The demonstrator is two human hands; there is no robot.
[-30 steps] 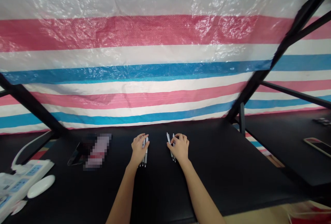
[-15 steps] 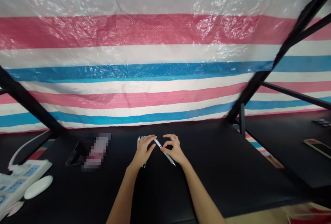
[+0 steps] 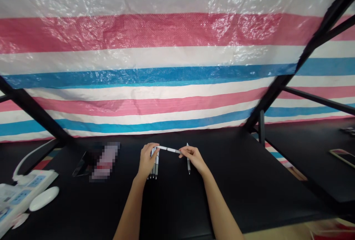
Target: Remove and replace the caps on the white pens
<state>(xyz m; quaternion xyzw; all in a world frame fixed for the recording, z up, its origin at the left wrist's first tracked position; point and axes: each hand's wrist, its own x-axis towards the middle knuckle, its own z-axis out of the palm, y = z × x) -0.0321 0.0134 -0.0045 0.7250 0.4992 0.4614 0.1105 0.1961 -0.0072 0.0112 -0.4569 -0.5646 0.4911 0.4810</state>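
One pen [image 3: 172, 150] is now turned nearly level, pinched by right hand [image 3: 194, 156], reaching left hand [image 3: 147, 161], which covers grouped pens [image 3: 156, 168], its grip unclear.

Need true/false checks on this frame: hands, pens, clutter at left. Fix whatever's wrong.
1. A white-and-grey pen spans the gap between the left hand and the right hand. True.
2. The right hand is empty. False: its fingers hold one end of that pen.
3. Several pens lie side by side at the left hand. True.
4. Nothing lies by the right hand. False: a single pen does, partly hidden by it.
5. A white oval object lies beside the power strip. True.
6. The power strip is at the picture's right edge. False: left edge.
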